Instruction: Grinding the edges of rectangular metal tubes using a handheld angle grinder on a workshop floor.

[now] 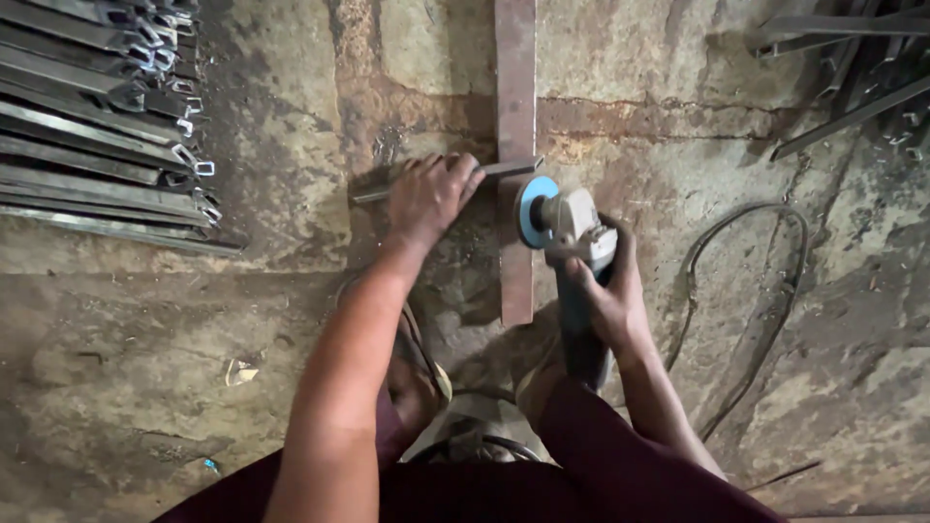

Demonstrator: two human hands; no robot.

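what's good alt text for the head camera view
Seen from above, a person's right hand holds an angle grinder, its disc beside a thin metal strip that the left hand presses across a rusty flat bar on a concrete floor.

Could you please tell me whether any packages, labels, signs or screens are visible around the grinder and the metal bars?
None are visible: only the angle grinder in the right hand, bare metal strips and the stone floor.

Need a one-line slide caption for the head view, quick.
Left hand pins a thin metal bar across a rusty flat bar; right hand holds an angle grinder.
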